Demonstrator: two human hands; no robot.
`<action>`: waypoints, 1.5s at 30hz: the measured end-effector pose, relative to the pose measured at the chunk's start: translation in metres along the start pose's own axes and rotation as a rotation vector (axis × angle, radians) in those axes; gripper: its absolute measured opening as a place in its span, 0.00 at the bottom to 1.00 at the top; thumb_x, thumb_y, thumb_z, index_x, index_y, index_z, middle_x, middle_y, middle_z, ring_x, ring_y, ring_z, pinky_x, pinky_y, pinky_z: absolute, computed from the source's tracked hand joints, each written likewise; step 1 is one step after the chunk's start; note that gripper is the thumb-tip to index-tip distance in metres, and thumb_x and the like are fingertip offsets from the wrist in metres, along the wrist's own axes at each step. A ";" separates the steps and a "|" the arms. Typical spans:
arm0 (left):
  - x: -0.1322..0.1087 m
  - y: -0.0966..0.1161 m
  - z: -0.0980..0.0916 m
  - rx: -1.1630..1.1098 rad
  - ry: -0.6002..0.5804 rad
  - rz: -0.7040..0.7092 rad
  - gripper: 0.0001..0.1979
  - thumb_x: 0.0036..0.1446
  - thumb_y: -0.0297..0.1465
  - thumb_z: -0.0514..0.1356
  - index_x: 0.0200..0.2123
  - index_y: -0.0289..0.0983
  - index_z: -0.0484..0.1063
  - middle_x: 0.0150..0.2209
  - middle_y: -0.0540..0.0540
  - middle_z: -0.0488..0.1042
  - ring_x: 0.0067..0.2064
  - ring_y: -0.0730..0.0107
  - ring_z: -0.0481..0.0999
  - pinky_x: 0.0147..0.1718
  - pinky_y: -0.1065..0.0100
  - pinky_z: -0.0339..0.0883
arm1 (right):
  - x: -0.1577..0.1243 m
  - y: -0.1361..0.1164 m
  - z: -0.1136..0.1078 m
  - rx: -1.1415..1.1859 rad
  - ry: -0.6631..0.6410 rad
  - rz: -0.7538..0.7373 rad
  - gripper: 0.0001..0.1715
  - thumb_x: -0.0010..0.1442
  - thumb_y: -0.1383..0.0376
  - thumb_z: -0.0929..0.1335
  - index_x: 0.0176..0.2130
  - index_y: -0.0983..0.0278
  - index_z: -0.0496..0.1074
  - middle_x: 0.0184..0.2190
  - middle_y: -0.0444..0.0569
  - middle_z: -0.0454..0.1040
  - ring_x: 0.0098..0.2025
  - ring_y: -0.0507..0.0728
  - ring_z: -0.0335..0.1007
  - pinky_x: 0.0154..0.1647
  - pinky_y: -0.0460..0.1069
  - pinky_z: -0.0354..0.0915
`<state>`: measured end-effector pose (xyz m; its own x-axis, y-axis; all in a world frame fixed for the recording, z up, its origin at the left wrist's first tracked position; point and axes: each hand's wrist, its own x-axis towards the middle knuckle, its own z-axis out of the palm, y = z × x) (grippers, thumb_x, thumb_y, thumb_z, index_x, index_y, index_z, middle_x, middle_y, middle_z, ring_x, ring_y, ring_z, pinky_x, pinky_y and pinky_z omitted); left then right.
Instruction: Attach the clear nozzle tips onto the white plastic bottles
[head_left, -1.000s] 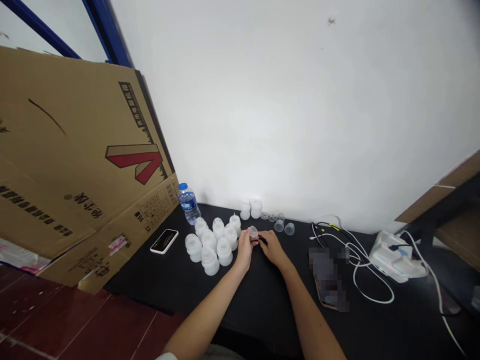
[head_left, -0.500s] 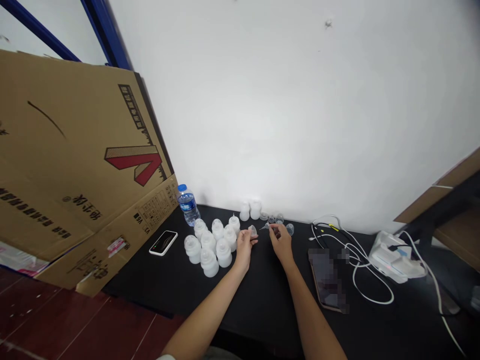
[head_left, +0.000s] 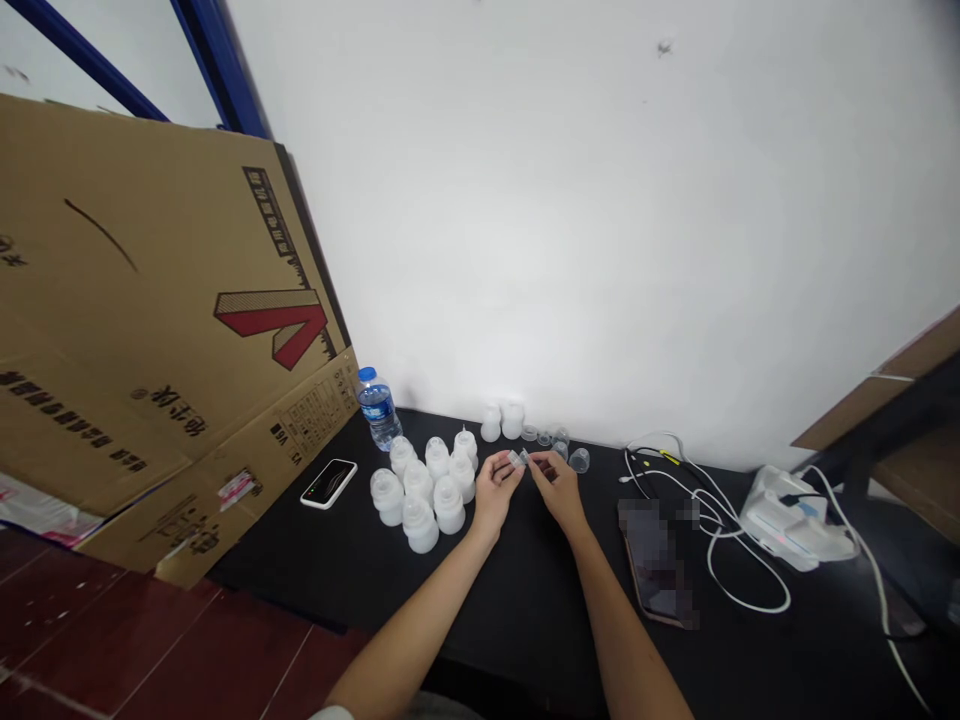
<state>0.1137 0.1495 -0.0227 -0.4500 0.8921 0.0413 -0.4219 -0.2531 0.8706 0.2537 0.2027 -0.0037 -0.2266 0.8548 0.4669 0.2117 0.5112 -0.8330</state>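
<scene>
You are pinching a small clear plastic piece (head_left: 517, 458) between the fingertips of your left hand (head_left: 493, 494) and right hand (head_left: 559, 490), holding it just above the black tabletop (head_left: 525, 610). Frosted white bottles (head_left: 420, 500) are standing clustered just left of your hands, while a clear cup (head_left: 578, 460) is sitting just right. Farther out, a white-cased phone (head_left: 328, 483), a water bottle (head_left: 378, 410), and white cables (head_left: 720, 530) are lying around the table.

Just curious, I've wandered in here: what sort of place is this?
Probably a makeshift workroom: a black worktable holds clustered white plastic bottles, a flattened cardboard carton leans beside it, and a blue steel rack upright stands behind.
</scene>
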 end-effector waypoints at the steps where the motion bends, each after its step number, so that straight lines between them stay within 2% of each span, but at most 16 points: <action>1: 0.000 0.001 0.000 0.003 -0.006 0.003 0.29 0.48 0.41 0.82 0.50 0.39 0.78 0.52 0.38 0.82 0.54 0.55 0.84 0.62 0.51 0.74 | 0.000 -0.001 0.000 0.009 -0.024 -0.002 0.18 0.71 0.49 0.70 0.45 0.60 0.82 0.41 0.53 0.82 0.37 0.61 0.76 0.38 0.55 0.71; 9: -0.001 0.004 -0.001 0.016 -0.024 0.006 0.28 0.48 0.38 0.82 0.50 0.38 0.79 0.52 0.38 0.82 0.54 0.56 0.85 0.60 0.53 0.76 | -0.002 0.003 0.001 0.044 -0.134 -0.004 0.15 0.69 0.56 0.69 0.47 0.59 0.84 0.42 0.52 0.84 0.39 0.61 0.78 0.41 0.55 0.73; 13: -0.001 0.005 -0.001 0.027 -0.031 0.016 0.28 0.48 0.38 0.82 0.50 0.39 0.79 0.52 0.39 0.81 0.52 0.57 0.85 0.57 0.54 0.77 | 0.000 0.006 0.000 0.113 -0.193 0.052 0.16 0.66 0.57 0.69 0.48 0.59 0.84 0.41 0.51 0.84 0.40 0.62 0.79 0.42 0.56 0.73; 18: -0.002 0.006 0.000 0.051 -0.043 0.031 0.27 0.48 0.38 0.81 0.49 0.39 0.79 0.51 0.39 0.82 0.51 0.57 0.85 0.54 0.55 0.79 | 0.002 0.004 0.000 0.304 -0.203 0.161 0.23 0.63 0.57 0.71 0.57 0.58 0.77 0.45 0.52 0.85 0.45 0.63 0.81 0.43 0.56 0.75; 23: -0.004 0.007 0.001 0.108 -0.072 0.052 0.27 0.47 0.36 0.82 0.49 0.39 0.80 0.50 0.38 0.83 0.49 0.55 0.86 0.46 0.59 0.80 | 0.002 0.001 0.001 0.407 -0.176 0.232 0.27 0.62 0.56 0.72 0.59 0.58 0.72 0.39 0.49 0.84 0.39 0.61 0.80 0.39 0.54 0.72; 27: -0.008 0.009 0.001 0.181 -0.055 0.099 0.23 0.47 0.34 0.81 0.47 0.40 0.83 0.53 0.38 0.80 0.49 0.56 0.84 0.38 0.66 0.78 | 0.004 0.003 -0.003 0.395 -0.164 0.275 0.25 0.62 0.54 0.72 0.56 0.59 0.75 0.29 0.44 0.79 0.30 0.57 0.73 0.32 0.51 0.66; 31: -0.013 0.012 0.002 0.283 -0.096 0.177 0.21 0.49 0.33 0.80 0.48 0.42 0.86 0.51 0.40 0.77 0.49 0.54 0.83 0.36 0.65 0.77 | 0.007 0.005 -0.010 0.437 -0.185 0.365 0.25 0.62 0.51 0.73 0.54 0.59 0.77 0.23 0.40 0.73 0.25 0.56 0.67 0.28 0.51 0.62; 34: -0.014 0.013 0.002 0.322 -0.135 0.178 0.21 0.50 0.35 0.80 0.49 0.43 0.86 0.49 0.40 0.77 0.47 0.54 0.83 0.36 0.63 0.78 | 0.007 0.004 -0.013 0.517 -0.191 0.419 0.27 0.61 0.47 0.73 0.52 0.60 0.78 0.25 0.44 0.76 0.25 0.58 0.70 0.27 0.51 0.63; 37: -0.014 0.013 0.002 0.343 -0.150 0.175 0.21 0.51 0.37 0.79 0.49 0.43 0.87 0.47 0.41 0.77 0.45 0.55 0.84 0.39 0.60 0.80 | 0.005 -0.002 -0.017 0.559 -0.200 0.436 0.32 0.66 0.42 0.68 0.56 0.62 0.78 0.30 0.51 0.81 0.28 0.60 0.74 0.28 0.52 0.65; 41: -0.011 0.012 0.001 0.347 -0.128 0.185 0.22 0.50 0.39 0.80 0.48 0.42 0.87 0.42 0.43 0.77 0.42 0.57 0.85 0.42 0.58 0.81 | 0.002 -0.008 -0.019 0.644 -0.264 0.473 0.35 0.69 0.42 0.64 0.60 0.62 0.78 0.37 0.55 0.84 0.32 0.62 0.76 0.32 0.53 0.66; 45: -0.007 0.013 -0.001 0.313 -0.087 0.177 0.23 0.47 0.41 0.82 0.45 0.40 0.86 0.41 0.44 0.78 0.38 0.58 0.85 0.39 0.59 0.80 | 0.000 -0.007 -0.017 0.682 -0.319 0.476 0.38 0.70 0.41 0.61 0.61 0.63 0.78 0.41 0.58 0.84 0.34 0.62 0.75 0.34 0.53 0.65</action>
<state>0.1108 0.1392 -0.0125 -0.4207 0.8763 0.2346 -0.0763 -0.2919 0.9534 0.2683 0.2004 0.0069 -0.5342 0.8453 0.0066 -0.2385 -0.1432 -0.9605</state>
